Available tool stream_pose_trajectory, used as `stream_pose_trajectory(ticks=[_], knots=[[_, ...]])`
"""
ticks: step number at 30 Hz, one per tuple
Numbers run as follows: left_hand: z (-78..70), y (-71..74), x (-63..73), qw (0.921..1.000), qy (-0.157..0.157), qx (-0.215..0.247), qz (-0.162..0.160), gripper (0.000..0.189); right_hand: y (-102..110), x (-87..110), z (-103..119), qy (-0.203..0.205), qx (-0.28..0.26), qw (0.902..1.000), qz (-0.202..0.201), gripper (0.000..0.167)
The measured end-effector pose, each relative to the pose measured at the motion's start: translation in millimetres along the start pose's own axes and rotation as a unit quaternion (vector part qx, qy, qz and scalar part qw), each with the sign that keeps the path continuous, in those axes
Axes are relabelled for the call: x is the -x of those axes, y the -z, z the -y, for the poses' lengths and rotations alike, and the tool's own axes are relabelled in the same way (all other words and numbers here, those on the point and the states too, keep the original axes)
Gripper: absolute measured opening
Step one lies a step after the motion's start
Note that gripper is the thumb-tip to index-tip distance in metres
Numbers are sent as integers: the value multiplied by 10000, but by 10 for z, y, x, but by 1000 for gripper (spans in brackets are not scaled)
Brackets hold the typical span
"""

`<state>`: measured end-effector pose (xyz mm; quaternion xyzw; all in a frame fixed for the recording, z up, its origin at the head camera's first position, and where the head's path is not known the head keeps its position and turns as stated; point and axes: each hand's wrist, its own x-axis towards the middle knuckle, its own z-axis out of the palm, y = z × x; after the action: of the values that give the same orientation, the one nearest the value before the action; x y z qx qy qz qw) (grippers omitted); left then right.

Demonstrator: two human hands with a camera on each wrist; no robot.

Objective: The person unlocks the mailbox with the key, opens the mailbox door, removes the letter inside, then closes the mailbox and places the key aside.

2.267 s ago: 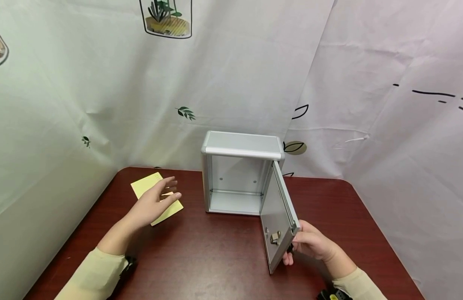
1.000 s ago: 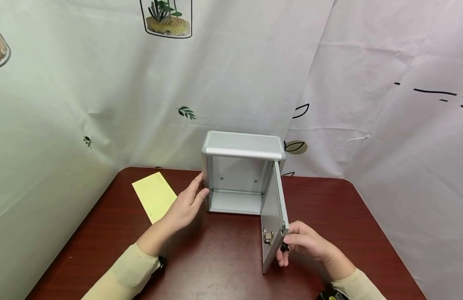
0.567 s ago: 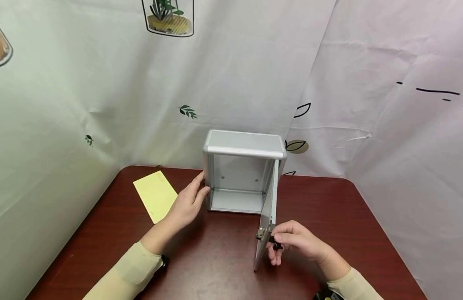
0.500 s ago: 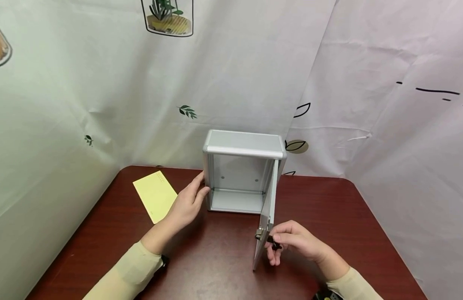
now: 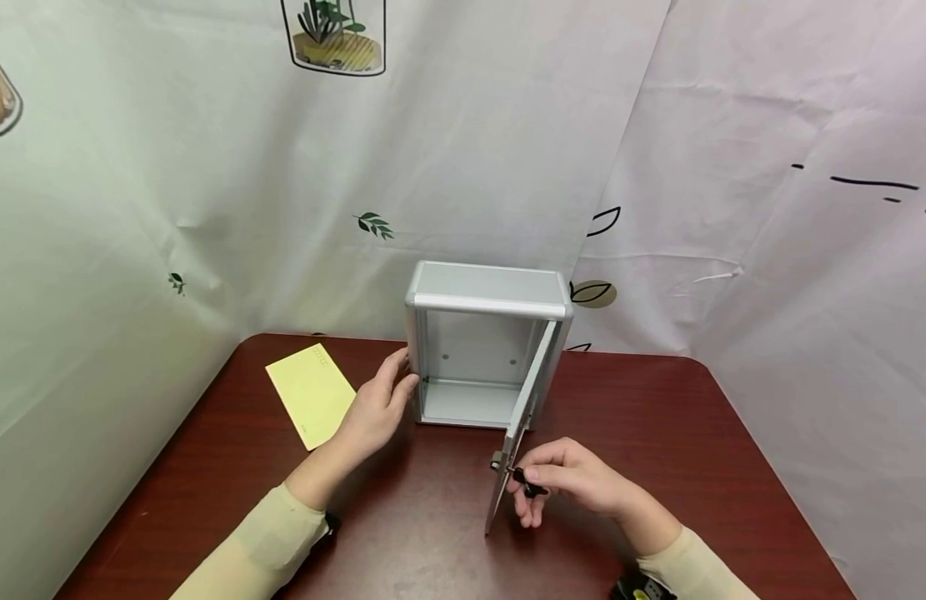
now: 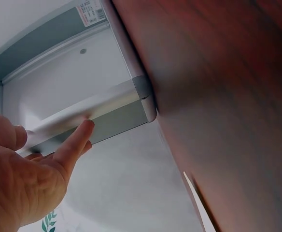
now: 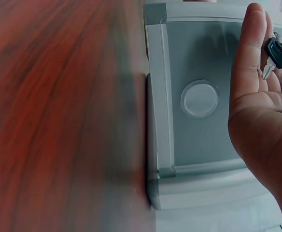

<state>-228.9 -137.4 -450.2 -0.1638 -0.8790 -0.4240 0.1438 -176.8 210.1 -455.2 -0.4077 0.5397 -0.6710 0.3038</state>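
Note:
A silver metal box (image 5: 489,287) stands upright on the table, its hinged door (image 5: 518,433) swung partway out on the right side. My left hand (image 5: 372,412) rests against the box's left side with fingers fairly straight. In the left wrist view, the left hand (image 6: 35,179) touches the box's edge frame (image 6: 97,104). With thumb and fingers, my right hand (image 5: 575,479) pinches a black-headed key (image 5: 528,482) in the door's lock (image 5: 498,460). A second black-headed key (image 7: 275,52) dangles by the right palm in the right wrist view.
A yellow envelope (image 5: 310,392) lies on the dark red-brown table (image 5: 432,517), left of the box and beside the left forearm. White fabric (image 5: 463,150) with printed plants hangs behind and at both sides. A round disc (image 7: 199,98) marks the door's outer face.
My left hand has moved from over the envelope to the box's left side. My right hand has swung the door leftward, toward the box, still holding the key.

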Motion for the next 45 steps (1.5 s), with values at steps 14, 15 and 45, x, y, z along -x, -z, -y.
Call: stream_pose_trajectory(ticks=[14, 15, 45], knots=[[25, -13, -7, 9999, 63, -30, 158, 59, -61, -178, -30, -110, 345, 9990, -272, 32], [27, -10, -8, 9998, 63, -49, 162, 59, -65, -194, -32, -109, 357, 9989, -292, 33], [37, -22, -12, 9999, -39, -148, -23, 55, -278, -787, -124, -511, 731, 9827, -1624, 44]])
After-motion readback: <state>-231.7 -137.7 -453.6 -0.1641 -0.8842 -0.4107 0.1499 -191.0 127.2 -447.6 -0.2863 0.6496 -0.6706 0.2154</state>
